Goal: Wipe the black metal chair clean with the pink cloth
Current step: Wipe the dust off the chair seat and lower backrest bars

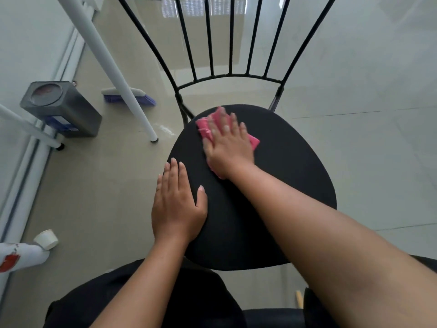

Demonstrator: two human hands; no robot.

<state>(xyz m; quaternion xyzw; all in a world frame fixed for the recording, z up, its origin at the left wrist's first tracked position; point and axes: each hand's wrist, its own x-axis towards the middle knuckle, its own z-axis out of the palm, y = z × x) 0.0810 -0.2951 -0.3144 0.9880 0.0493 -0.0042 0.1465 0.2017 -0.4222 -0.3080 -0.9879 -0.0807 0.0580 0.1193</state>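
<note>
The black metal chair point(295, 176) stands in front of me, its round black seat filling the middle and its thin barred backrest rising at the top. My right hand point(228, 147) lies flat, fingers spread, on the pink cloth point(205, 125), pressing it onto the far left part of the seat. Pink edges stick out past the fingers and to the right of the hand. My left hand point(176, 204) rests flat on the seat's left rim, fingers apart, holding nothing.
White table legs point(113, 67) slant across the upper left, with a purple-bristled broom head point(128, 97) behind them. A grey metal tin point(61, 110) stands on the tiled floor at left. A white plastic bottle point(26, 253) lies at the lower left.
</note>
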